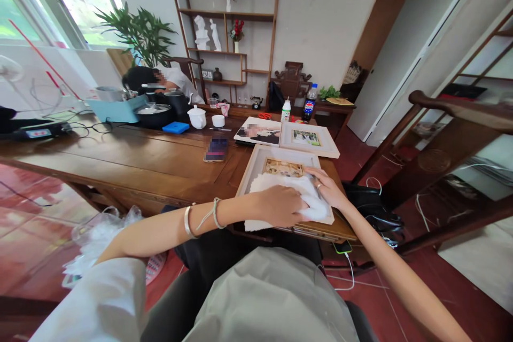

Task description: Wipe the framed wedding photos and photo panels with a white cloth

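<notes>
A light-framed picture (244,184) lies flat at the table's near right corner, with a brown printed card (284,167) showing inside it. Over its lower half is spread a white cloth (262,184) with a scalloped edge. My left hand (282,206) presses on this cloth, fingers curled and bunched into it; the fingertips are partly hidden. Along the frame's right side rests my right hand (326,187), its fingers stretched out flat and a ring on one of them. Behind, a second framed photo (306,138) touches a photo panel (257,131).
A phone (216,149) lies left of the frames on the wooden table (160,163). Farther back stand a white lidded pot (197,116), a blue box (175,127), a white bottle (286,110) and a cola bottle (309,102). A person (172,80) leans at the far side.
</notes>
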`<state>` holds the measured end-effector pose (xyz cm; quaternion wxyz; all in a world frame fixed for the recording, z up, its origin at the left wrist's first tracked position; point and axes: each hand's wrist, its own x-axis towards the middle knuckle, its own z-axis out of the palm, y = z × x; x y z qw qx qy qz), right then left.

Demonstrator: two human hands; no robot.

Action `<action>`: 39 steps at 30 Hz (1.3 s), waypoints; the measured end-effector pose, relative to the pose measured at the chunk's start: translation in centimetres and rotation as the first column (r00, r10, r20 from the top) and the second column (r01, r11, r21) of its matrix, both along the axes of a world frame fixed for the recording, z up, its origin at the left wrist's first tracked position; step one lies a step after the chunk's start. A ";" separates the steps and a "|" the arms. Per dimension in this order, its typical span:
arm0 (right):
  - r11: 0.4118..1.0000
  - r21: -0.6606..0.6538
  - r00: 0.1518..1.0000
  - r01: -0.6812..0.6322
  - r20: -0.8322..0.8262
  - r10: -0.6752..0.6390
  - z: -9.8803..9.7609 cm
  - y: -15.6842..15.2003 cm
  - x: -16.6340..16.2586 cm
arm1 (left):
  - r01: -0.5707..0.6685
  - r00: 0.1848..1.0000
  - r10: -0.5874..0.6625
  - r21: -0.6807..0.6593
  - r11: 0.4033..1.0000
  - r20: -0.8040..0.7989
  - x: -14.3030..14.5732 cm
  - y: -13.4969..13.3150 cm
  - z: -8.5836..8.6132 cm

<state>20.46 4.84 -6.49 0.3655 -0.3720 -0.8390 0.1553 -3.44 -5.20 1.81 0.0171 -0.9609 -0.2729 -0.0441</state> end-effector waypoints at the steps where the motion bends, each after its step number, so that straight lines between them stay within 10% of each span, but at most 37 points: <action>1: 1.000 0.000 1.000 -0.001 0.001 0.001 0.0 0.0 0.0 | -0.007 1.000 0.007 -0.011 1.000 -0.023 0.2 0.4 0.0; 9: 0.999 0.024 0.999 -0.034 -0.017 0.034 -0.2 0.2 0.1 | -0.260 0.954 0.277 0.145 0.955 -0.111 0.8 8.2 -2.3; 16: 1.000 -0.014 0.999 0.026 -0.031 -0.026 -0.2 0.0 -0.1 | -0.154 0.983 0.167 0.152 0.976 -0.081 3.2 13.0 -1.3; 23: 0.999 -0.031 0.999 0.024 -0.024 -0.024 -0.1 -0.2 -0.2 | -0.224 0.968 0.237 0.138 0.965 -0.087 4.6 13.0 -1.1; 39: 0.998 -0.055 0.998 0.001 -0.058 -0.004 0.1 -0.3 -0.3 | -0.480 0.861 0.489 0.094 0.872 -0.143 -6.3 9.9 1.2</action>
